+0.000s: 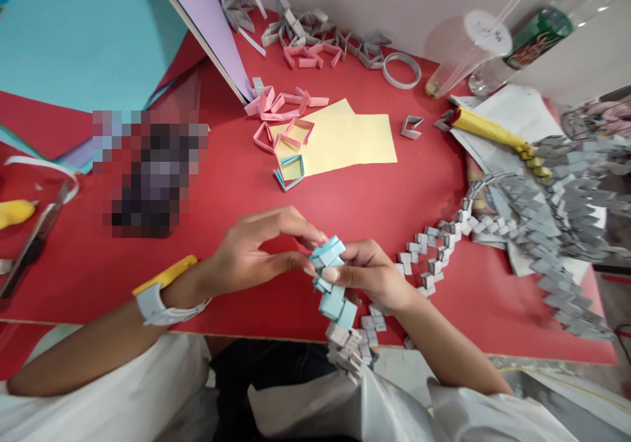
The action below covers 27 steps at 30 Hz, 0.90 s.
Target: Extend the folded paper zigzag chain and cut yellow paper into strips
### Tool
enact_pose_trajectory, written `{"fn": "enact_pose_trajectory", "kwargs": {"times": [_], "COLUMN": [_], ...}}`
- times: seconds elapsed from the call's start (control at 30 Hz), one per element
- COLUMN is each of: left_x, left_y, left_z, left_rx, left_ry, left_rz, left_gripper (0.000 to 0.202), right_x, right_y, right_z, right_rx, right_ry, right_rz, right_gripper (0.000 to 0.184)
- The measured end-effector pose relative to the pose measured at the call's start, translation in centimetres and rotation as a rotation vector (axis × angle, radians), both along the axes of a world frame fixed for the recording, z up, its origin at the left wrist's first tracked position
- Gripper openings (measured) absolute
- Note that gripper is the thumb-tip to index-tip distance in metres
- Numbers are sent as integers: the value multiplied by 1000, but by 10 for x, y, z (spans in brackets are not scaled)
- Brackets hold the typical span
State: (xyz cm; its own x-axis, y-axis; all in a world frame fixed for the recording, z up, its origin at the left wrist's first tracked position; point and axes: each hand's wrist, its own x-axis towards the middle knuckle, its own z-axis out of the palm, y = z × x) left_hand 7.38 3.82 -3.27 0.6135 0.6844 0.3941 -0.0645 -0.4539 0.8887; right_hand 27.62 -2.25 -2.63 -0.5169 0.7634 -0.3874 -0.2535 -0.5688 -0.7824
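Observation:
A zigzag chain of folded paper, its top section light blue and its lower section grey, hangs in front of me over the table's near edge. My right hand grips the blue section, thumb across its front. At the blue top end, the thumb and fingertips of my left hand pinch the paper from the left side. Some of my fingers are hidden behind the chain. Beyond my hands, a single blue folded strip lies by pink folded strips on yellow paper sheets.
Grey paper chains cover the right side, near a yellow paper roll. At the back stand a lidded cup and a plastic bottle, with a tape ring nearby. A cutter knife lies far left; a pixelated dark object is beside it.

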Motion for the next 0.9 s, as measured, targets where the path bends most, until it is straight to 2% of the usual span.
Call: {"fn": "enact_pose_trajectory", "kwargs": {"times": [0.1, 0.37, 0.47, 0.67, 0.77, 0.9], "left_x": [-1, -1, -2, -4, -6, -6], "left_y": [4, 3, 4, 7, 8, 9], "left_z": [1, -1, 1, 3, 2, -2], "left_rx": [119, 131, 153, 115, 110, 121], "left_ry": [54, 150, 201, 262, 304, 330], "left_rz": [9, -35, -50, -172, -160, -148], "left_gripper": [19, 18, 20, 14, 13, 15], "right_x": [0, 2, 5, 9, 6, 2], "right_y": [2, 6, 8, 7, 7, 7], "right_z": [-2, 0, 1, 1, 2, 2], "right_rx": [-58, -102, -85, 13, 111, 267], "right_ry": [48, 46, 9, -67, -122, -244], "right_rz": [43, 93, 133, 221, 101, -251], "right_gripper": [21, 21, 20, 20, 21, 22]}}
